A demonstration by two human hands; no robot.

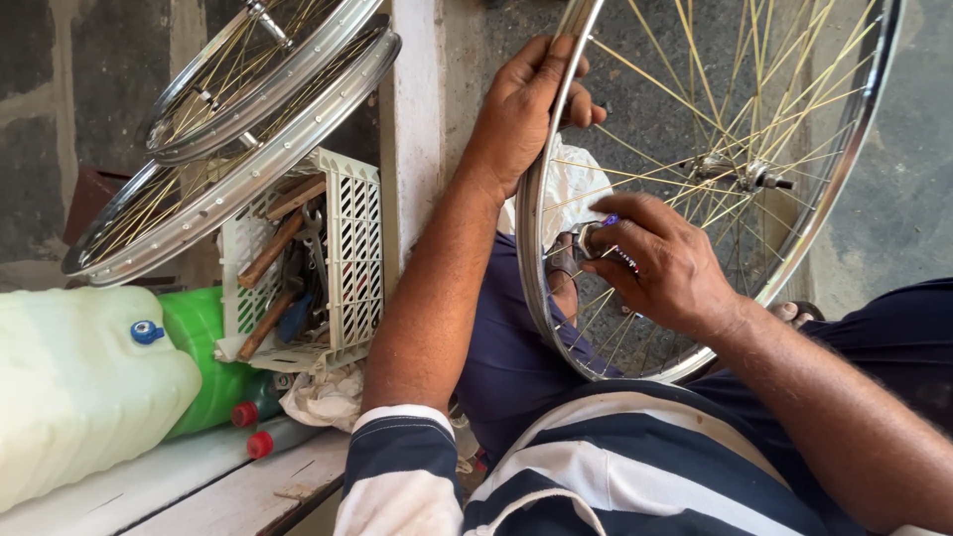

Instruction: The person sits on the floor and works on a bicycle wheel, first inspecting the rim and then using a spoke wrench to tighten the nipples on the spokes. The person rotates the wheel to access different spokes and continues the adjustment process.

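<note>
left hand grips wheel rim while right hand pinches small spoke tool.

Three spoked bicycle wheels are in view: one wheel upright between the person's two hands, the left hand and the right hand, and two bare rims stacked against the wall. One white slotted crate holds several tools, too jumbled to count. Beside it lie one white jerrycan and one green bottle, plus two red caps.
</note>
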